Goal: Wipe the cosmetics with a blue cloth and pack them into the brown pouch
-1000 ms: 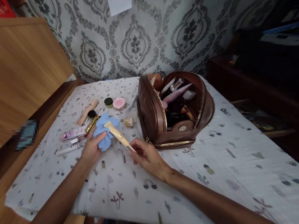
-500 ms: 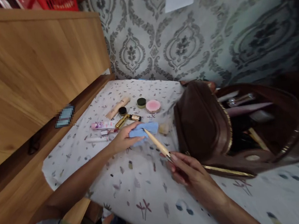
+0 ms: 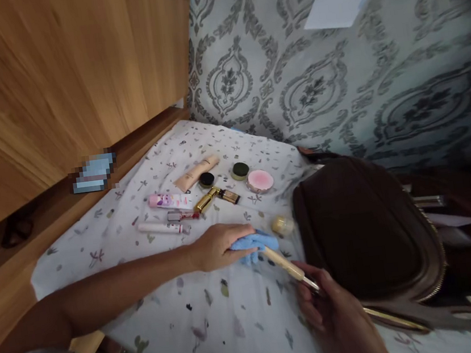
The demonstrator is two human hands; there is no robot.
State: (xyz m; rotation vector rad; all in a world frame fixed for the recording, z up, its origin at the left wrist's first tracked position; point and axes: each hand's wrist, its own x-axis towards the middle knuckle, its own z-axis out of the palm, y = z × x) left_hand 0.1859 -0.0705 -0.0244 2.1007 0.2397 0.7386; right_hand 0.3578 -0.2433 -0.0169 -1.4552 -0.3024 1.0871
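Note:
My left hand (image 3: 214, 248) is closed around a blue cloth (image 3: 254, 242), pinched about one end of a makeup brush (image 3: 284, 263). The brush has a pale wooden handle and a silver collar. My right hand (image 3: 340, 309) grips it near that collar; the bristle end is hidden by the fingers. Just beyond the cloth sits a small yellowish round item (image 3: 282, 225) in clear wrapping. Past my left hand lie a pink-and-white tube (image 3: 170, 200), a lip gloss tube (image 3: 183, 215), a white pen-like tube (image 3: 160, 227) and a gold lipstick (image 3: 206, 199).
A brown bag (image 3: 354, 236) stands open at the right. Farther back are a beige tube (image 3: 196, 173), a black-lidded jar (image 3: 207, 180), a dark green-lidded jar (image 3: 240, 170) and a pink compact (image 3: 260, 181). A wooden cabinet (image 3: 76, 64) borders the left, patterned wall behind.
The view has shifted, so the bag sits farther right and lower. The blue cloth now wraps the end of the brush handle, which showed uncovered against the cloth before.

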